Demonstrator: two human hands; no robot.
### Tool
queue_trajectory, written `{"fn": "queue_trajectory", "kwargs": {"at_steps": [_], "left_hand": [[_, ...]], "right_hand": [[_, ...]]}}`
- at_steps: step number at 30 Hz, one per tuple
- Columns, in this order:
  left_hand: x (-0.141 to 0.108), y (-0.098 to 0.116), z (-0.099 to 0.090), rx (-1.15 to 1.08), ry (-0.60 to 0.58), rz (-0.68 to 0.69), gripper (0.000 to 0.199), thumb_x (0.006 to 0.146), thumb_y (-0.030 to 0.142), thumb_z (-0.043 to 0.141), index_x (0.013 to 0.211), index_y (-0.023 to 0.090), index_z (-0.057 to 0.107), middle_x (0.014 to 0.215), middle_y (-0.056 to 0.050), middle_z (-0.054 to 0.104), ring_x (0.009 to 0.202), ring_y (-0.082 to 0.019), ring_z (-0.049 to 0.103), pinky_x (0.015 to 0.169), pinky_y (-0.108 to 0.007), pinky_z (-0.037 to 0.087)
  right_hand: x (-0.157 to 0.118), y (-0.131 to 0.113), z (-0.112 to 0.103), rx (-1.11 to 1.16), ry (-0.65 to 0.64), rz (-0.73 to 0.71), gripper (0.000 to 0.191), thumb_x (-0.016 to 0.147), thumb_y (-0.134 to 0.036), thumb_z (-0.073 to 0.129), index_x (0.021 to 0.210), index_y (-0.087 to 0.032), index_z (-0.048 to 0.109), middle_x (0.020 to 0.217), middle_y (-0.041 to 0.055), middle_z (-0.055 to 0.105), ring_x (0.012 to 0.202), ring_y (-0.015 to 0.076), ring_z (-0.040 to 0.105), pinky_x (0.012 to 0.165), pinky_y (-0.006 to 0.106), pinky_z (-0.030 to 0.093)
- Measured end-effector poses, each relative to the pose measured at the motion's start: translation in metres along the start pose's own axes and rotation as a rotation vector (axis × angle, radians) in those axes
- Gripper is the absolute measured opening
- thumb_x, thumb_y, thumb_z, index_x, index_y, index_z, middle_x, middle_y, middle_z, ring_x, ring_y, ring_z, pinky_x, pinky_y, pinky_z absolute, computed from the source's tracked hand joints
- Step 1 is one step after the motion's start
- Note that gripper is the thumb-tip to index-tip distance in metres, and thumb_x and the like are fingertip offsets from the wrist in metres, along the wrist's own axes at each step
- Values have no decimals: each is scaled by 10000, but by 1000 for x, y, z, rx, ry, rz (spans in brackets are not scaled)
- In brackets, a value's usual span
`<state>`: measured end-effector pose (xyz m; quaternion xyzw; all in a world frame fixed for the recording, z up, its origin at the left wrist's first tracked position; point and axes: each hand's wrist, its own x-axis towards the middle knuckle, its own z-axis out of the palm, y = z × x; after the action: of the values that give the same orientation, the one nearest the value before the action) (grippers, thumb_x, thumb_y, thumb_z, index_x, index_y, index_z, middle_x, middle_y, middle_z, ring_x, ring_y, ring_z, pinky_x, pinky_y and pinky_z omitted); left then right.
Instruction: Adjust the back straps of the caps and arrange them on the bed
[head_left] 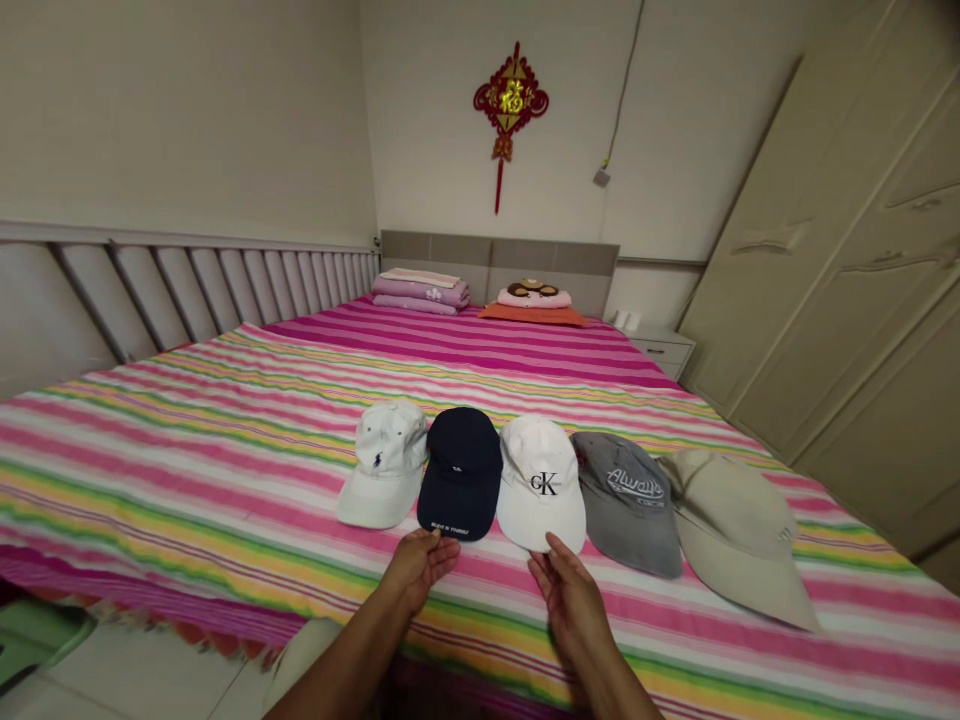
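Touching the brim of the navy cap with your left hand, whose grip I cannot tell, and pinching the white cap with your right hand, you have five caps already in one row on the bed, the white one not yet released.

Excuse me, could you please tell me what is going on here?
A person has both hands at a row of five caps on a striped bedspread. The left hand is at the brim of the navy cap, and the right hand is at the brim of the lettered white cap; how firmly either is gripped is hard to tell. A pale cap lies left of these two, with a grey cap and a beige cap to their right.
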<state>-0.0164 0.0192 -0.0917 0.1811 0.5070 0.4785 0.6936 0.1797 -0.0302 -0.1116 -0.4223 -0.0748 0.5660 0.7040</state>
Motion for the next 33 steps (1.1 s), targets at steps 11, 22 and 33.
{"fn": "queue_trajectory", "kwargs": {"at_steps": [11, 22, 33], "left_hand": [[1, 0, -2, 14, -4, -4, 133, 775, 80, 492, 682, 142, 422, 584, -67, 623, 541, -140, 627, 585, -269, 505], [-5, 9, -13, 76, -60, -60, 96, 758, 165, 553, 721, 107, 486, 671, -129, 655, 601, -184, 647, 592, -282, 514], [-1, 26, -39, -63, 198, 199, 103, 807, 198, 503, 739, 137, 456, 577, -63, 622, 500, -141, 620, 540, -279, 530]], "right_hand": [[-3, 1, -3, -23, -40, -19, 404, 537, -218, 720, 912, -155, 582, 737, -9, 665, 734, 116, 627, 769, 221, 515], [-8, -14, -10, -98, -27, 31, 434, 488, -203, 755, 870, -99, 576, 717, 48, 676, 728, 174, 651, 700, 260, 541], [1, -79, -71, 14, 158, -150, 388, 516, -196, 707, 870, -186, 548, 797, -26, 619, 726, 149, 638, 659, 285, 561]]}}
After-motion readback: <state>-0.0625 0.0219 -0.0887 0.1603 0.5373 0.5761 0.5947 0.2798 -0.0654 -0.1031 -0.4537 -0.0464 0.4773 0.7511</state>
